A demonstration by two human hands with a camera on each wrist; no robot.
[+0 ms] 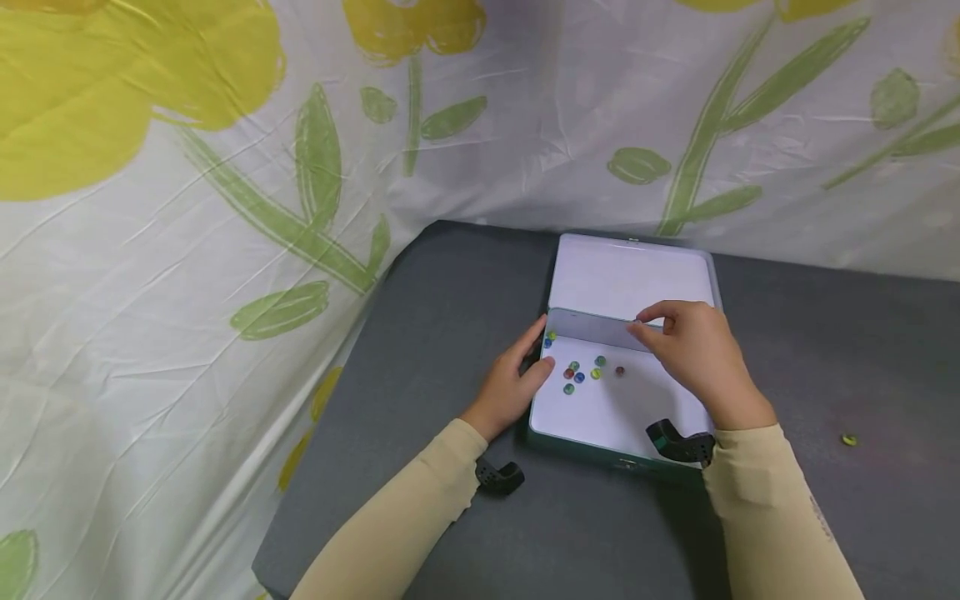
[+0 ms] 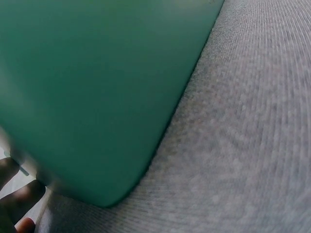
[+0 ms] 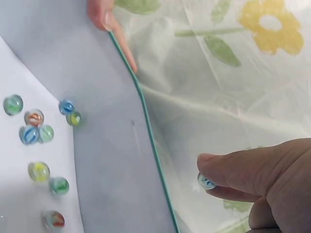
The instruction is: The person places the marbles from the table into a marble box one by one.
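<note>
A shallow green metal box point(image 1: 592, 421) with a white inside lies open on the table, its hinged lid point(image 1: 626, 275) folded back. My left hand point(image 1: 508, 390) holds the box's left wall, thumb over the rim on the inside and fingers along the outside. Above the far part of the box, my right hand point(image 1: 693, 354) pinches a clear marble with a blue swirl point(image 3: 207, 181) between thumb and forefinger. Several glass marbles lie on the box floor, among them a yellow one point(image 3: 39, 172), a green one point(image 3: 59, 186) and a reddish one point(image 3: 55, 220).
One yellow-green marble point(image 1: 848, 439) lies on the dark grey table point(image 1: 825, 517), right of the box. A flowered cloth point(image 1: 525, 142) hangs behind and to the left of the table. Each sleeved wrist carries a black device.
</note>
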